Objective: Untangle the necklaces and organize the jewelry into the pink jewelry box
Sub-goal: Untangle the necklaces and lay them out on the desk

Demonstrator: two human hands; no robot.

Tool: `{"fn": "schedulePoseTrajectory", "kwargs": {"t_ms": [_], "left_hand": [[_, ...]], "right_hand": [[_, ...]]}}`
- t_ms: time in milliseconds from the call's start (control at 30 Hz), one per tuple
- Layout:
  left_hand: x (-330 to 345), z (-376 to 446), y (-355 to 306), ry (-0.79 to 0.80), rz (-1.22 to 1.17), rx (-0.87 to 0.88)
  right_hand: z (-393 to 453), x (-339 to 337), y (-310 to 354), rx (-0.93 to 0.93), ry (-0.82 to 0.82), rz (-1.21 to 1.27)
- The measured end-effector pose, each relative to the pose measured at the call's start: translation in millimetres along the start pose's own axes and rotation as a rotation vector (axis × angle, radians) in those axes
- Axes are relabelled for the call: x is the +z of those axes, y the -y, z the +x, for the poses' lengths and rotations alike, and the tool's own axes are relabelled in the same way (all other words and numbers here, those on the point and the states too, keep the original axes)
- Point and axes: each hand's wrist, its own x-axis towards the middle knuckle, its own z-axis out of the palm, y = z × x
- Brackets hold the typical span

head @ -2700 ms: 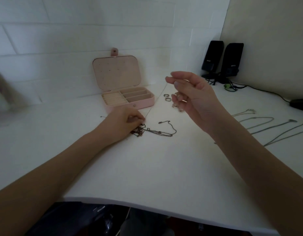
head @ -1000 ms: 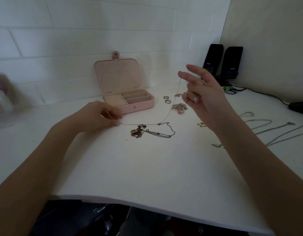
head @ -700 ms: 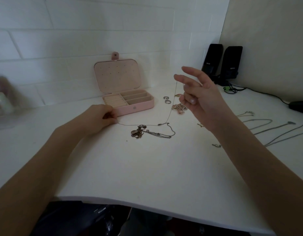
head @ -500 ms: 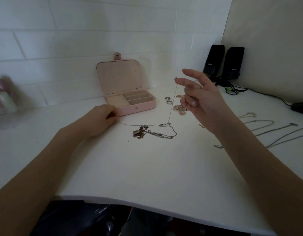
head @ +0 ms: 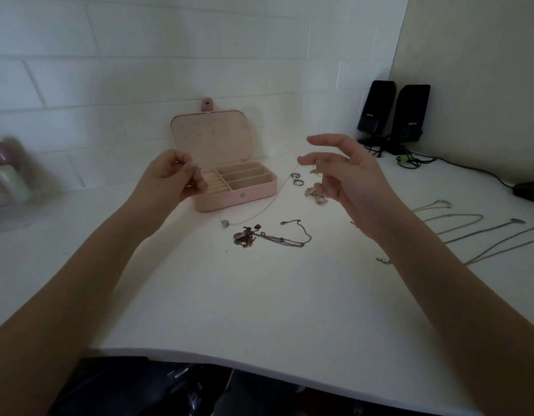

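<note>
The pink jewelry box (head: pixel 238 197) stands open at the back of the white table. My right hand (head: pixel 355 181) is raised to its right and pinches the top of a thin silver necklace (head: pixel 261 210). That chain slopes down left to a small pendant lying on the table. My left hand (head: pixel 166 181) hovers in front of the box with curled fingers, and no chain shows in it. A dark tangle of necklaces (head: pixel 249 237) lies below the thin chain. Two rings (head: pixel 297 180) and a pink floral piece (head: pixel 315 195) lie right of the box.
Several straightened necklaces (head: pixel 469 229) lie in a row at the right, with a small clasp piece (head: pixel 383 260) in front of them. Two black speakers (head: pixel 394 115) with cables stand in the back corner. A blurred container (head: pixel 7 178) sits at the far left.
My left hand has lifted off the table, leaving the thin chain's pendant end lying there. The chain now lies clear of the dark tangle. My right hand stays raised with it.
</note>
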Motion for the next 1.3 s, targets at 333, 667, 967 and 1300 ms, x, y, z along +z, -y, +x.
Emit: {"fn": "schedulePoseTrajectory", "kwargs": {"t_ms": [333,667,967,1300], "left_hand": [[-4,-2,-41,-0.208,0.272,0.339],[-26,-2,-74,-0.430,0.224,0.384],[-29,-4,-87,-0.343,0.056,0.026],[45,-27,-110,0.167,-0.033,-0.252]], "right_hand": [[-2,-5,-26,-0.166,0.144,-0.997],[3,-22,-33,-0.060,0.132,-1.081],[4,-26,-26,-0.065,0.027,-0.896],[-11,17,23,-0.069,0.216,-0.066]]}}
